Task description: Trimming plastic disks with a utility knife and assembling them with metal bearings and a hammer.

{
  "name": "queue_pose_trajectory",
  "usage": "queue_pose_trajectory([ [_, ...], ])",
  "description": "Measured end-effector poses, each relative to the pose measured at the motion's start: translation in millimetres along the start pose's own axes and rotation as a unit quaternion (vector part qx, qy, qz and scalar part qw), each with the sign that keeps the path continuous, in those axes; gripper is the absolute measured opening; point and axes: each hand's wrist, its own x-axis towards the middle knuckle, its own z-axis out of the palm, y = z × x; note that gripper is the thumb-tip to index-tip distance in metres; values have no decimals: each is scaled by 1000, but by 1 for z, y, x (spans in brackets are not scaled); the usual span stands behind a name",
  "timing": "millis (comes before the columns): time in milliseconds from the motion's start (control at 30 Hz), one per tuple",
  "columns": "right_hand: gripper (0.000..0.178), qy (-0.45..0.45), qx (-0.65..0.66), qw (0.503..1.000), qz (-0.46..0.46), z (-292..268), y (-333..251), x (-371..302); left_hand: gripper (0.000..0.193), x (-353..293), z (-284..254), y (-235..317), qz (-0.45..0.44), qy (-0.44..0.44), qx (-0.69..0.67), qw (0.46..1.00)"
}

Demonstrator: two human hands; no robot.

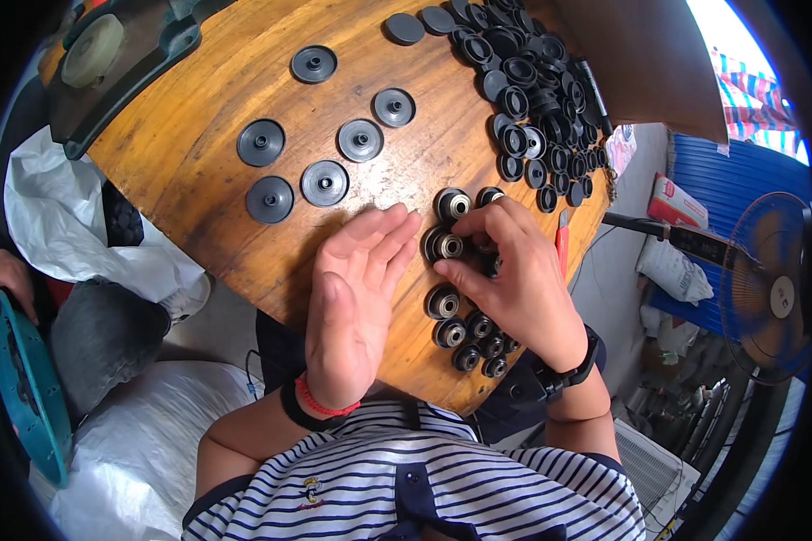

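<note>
Our right hand [523, 279] pinches a small black rubber roller with a metal core [448, 245]. Our left hand [356, 298] rests flat and empty at nine o'clock. We should keep the row straight.

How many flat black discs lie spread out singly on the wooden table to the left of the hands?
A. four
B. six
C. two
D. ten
B: six flat black discs lie apart from each other on the wooden table, up and to the left of the left hand; the heap at upper right is separate.
</note>
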Motion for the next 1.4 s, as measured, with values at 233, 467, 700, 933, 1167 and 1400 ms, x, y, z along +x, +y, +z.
queue_pose_trajectory([
  [233,32,-12,-1,1000,8,0,-1,2,59,1,0,1,1,-1,-1,1000],
  [467,32,-6,-9,1000,-23,1,0,1,57,1,-1,1,5,-10,-6,1000],
  [700,32,-16,-13,999,-28,0,-1,1,56,1,0,0,3,-14,-4,1000],
  [933,33,-32,-14,999,-24,0,-3,2,55,1,-2,0,-1,-12,-12,1000],
  [1167,33,-38,-36,998,-38,-1,-9,2,54,1,-2,5,-10,-16,13,1000],
  [1400,30,60,3,995,-77,-14,4,-25,49,-2,9,29,105,-186,586,782],
])
